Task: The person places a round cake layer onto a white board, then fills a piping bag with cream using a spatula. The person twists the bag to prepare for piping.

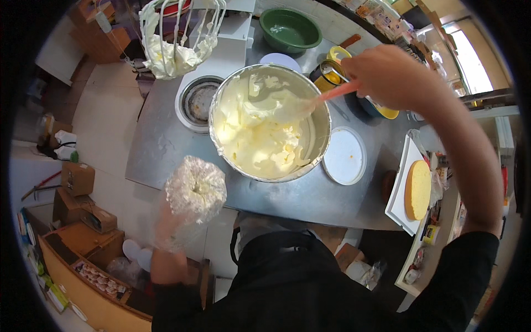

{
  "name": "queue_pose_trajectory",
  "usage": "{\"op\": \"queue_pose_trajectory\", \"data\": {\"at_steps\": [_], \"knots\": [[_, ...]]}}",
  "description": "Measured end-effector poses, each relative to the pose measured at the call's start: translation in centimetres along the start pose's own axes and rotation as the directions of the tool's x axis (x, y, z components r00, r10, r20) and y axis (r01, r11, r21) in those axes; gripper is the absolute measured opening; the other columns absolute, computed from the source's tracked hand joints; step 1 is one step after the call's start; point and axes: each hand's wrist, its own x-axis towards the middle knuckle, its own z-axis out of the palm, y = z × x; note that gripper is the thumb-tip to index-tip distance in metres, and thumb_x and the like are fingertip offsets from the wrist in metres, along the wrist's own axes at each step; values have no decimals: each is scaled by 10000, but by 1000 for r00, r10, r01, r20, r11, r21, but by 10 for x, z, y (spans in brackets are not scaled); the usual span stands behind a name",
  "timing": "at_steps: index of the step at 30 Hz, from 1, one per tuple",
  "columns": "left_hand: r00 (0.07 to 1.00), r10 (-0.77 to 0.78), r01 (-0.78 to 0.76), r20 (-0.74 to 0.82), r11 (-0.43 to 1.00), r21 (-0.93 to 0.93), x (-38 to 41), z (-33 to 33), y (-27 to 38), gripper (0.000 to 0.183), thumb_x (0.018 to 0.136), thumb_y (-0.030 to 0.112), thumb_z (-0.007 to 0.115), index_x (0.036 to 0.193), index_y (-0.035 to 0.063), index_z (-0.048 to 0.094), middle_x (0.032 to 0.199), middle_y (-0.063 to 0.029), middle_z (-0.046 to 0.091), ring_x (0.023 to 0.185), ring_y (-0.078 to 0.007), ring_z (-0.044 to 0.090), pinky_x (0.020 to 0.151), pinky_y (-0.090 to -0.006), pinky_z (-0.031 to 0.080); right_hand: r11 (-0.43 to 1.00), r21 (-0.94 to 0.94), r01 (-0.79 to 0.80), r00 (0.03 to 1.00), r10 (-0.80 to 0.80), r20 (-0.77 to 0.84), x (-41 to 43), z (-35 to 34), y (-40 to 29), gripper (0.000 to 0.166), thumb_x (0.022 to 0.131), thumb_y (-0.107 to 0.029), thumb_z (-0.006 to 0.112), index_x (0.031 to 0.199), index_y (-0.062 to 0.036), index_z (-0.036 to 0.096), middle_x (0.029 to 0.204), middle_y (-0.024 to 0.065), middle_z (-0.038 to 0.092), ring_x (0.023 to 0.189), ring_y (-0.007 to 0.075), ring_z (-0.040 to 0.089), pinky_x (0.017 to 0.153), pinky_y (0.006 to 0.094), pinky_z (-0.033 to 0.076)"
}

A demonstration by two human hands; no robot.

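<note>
My right hand (379, 76) grips the pink handle of a spatula (338, 90), whose blade is down in a large metal mixing bowl (323, 153). Pale yellow whipped cream (253, 133) fills the bowl's bottom and smears its inner wall. Left of the bowl and nearer my body, my left hand (168, 220) holds a clear plastic bag (195, 189) with its mouth spread open. The bag covers the fingers, so they show only dimly, and some cream seems to lie inside it.
A cream-coated wire whisk (178, 54) hangs from the mixer beside the mixer's round base (201, 101). Behind the bowl sits a green basin (290, 31). To the right are an open can (327, 76), a white lid (344, 155) and a sponge cake layer (417, 190) on a white board (398, 195).
</note>
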Motion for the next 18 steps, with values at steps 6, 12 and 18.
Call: {"op": "queue_pose_trajectory", "data": {"at_steps": [6,12,18], "knots": [[983,56,-60,177,998,16,58,3,-2,241,796,216,621,918,15,569,867,-85,578,772,-184,552,677,-293,448,1000,-14,-21,998,20,-67,24,35,-10,131,756,-50,563,872,-83,613,742,103,633,733,265,621,611,374,476],[980,34,-33,198,999,-9,65,7,-8,243,790,212,630,915,13,565,855,-76,578,755,-171,554,661,-282,454,989,148,-5,991,-15,135,20,54,-16,96,731,-85,569,772,-40,643,757,130,641,728,283,642,594,370,509],[975,15,-10,221,1000,-27,73,9,-11,246,784,208,639,911,12,562,843,-68,578,738,-158,556,646,-271,459,979,202,-29,973,-18,228,24,53,-22,93,756,-78,549,817,-99,615,721,112,620,708,281,615,615,382,476]]}}
